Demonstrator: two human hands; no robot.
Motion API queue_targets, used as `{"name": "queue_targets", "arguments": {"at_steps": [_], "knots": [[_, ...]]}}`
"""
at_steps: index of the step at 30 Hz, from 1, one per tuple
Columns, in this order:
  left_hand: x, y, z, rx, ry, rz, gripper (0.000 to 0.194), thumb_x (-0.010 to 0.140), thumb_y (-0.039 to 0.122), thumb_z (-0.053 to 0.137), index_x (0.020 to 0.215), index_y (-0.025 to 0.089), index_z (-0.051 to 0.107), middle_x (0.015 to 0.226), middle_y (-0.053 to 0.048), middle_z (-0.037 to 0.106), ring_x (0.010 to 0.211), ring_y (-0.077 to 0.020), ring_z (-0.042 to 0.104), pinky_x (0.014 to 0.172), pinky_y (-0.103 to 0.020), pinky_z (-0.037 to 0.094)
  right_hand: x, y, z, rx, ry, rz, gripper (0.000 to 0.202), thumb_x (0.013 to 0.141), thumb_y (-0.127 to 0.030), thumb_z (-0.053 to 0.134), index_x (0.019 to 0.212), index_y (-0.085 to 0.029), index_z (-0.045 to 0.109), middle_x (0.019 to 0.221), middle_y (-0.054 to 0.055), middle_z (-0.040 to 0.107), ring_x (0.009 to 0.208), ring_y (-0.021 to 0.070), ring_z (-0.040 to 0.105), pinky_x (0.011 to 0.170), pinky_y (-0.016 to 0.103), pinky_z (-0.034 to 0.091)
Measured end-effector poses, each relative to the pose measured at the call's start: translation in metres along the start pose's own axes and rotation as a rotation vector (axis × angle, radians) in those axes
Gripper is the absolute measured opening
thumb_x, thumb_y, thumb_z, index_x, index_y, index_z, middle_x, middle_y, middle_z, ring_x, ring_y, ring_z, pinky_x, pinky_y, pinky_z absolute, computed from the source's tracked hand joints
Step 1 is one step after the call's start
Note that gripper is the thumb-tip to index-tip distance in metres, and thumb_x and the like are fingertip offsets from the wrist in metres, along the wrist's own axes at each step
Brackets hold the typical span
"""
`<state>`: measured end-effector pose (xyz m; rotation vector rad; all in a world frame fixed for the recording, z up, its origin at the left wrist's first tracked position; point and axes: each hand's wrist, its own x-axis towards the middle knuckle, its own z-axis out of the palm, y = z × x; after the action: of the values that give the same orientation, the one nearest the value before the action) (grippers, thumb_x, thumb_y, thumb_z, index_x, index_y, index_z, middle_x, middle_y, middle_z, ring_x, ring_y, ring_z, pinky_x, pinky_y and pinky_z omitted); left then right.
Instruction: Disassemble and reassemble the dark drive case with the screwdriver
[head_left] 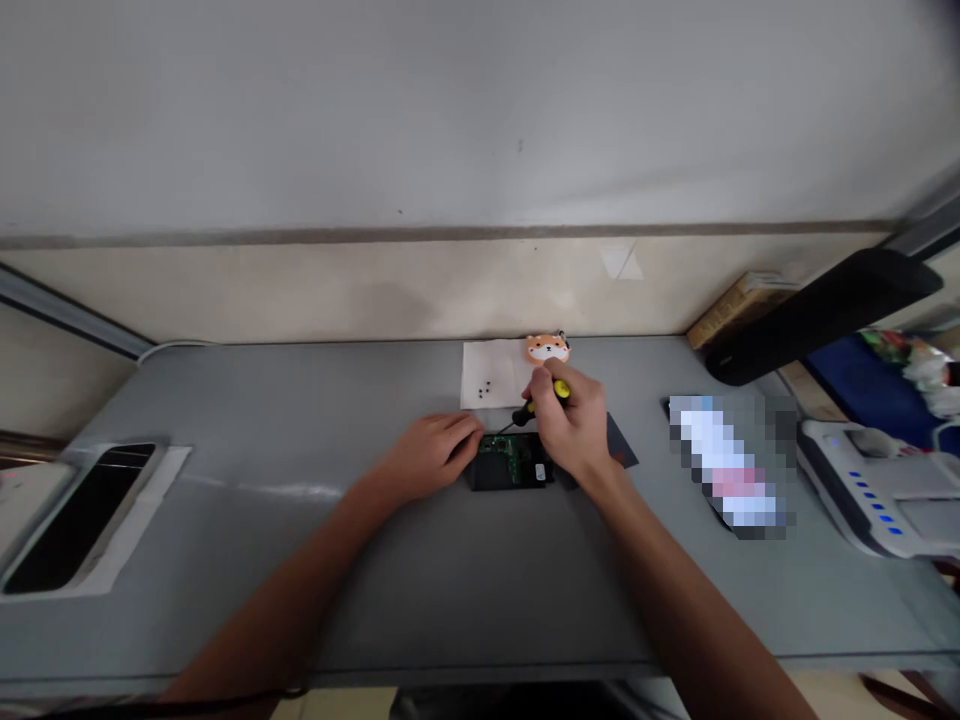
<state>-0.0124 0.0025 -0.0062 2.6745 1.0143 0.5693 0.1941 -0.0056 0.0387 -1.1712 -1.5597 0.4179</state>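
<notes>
A dark, flat device (493,470) with an exposed green circuit board lies on the grey table (300,580). My left hand (435,452) rests at the device's left edge, its fingers together against the upper left corner. In my right hand (571,415) is a black and yellow screwdriver (561,390), its thin shaft slanting down left to the upper part of the board. Several small dark screws (484,390) sit on a white paper (487,362) behind the device. An orange and white animal-faced item (547,348) stands at the paper's right side.
A dark flat piece (621,445) lies beside my right wrist. Farther right are a phone with a blurred screen (724,465), a black cylinder (817,315), a box (739,305) and a white device (885,490). Another phone (82,515) lies at the left.
</notes>
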Motion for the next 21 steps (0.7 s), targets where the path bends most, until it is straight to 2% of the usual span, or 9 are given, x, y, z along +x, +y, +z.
{"name": "queue_targets", "arguments": {"at_steps": [7,12,21], "knots": [[-0.0011,0.0004,0.0011,-0.002,0.014,0.003,0.029,0.105,0.024,0.038,0.095,0.020,0.065,0.083,-0.004,0.071,0.075,-0.0175,0.067,0.072,-0.030,0.052,-0.0016,-0.0005,0.0017,-0.006,-0.006,-0.017,0.037,0.097,-0.030,0.046,0.061,-0.023,0.048,0.054,-0.003,0.050,0.051,0.0120,0.047,0.053,0.028,0.034],[-0.0005,0.0017,0.0014,-0.018,0.009,-0.014,0.030,0.105,0.023,0.037,0.093,0.020,0.065,0.081,-0.004,0.071,0.074,-0.0172,0.067,0.071,-0.030,0.052,-0.0019,0.0007,0.0017,0.003,0.039,-0.029,0.035,0.097,-0.028,0.046,0.063,-0.023,0.051,0.054,-0.003,0.051,0.050,0.0116,0.047,0.052,0.027,0.034],[-0.0006,0.0002,0.0025,-0.029,0.028,0.004,0.029,0.104,0.022,0.039,0.093,0.019,0.065,0.082,-0.005,0.071,0.074,-0.0176,0.067,0.072,-0.030,0.052,-0.0028,0.0000,0.0013,-0.021,0.034,-0.072,0.035,0.098,-0.027,0.045,0.063,-0.023,0.048,0.054,-0.003,0.050,0.050,0.0112,0.047,0.052,0.027,0.034]]}}
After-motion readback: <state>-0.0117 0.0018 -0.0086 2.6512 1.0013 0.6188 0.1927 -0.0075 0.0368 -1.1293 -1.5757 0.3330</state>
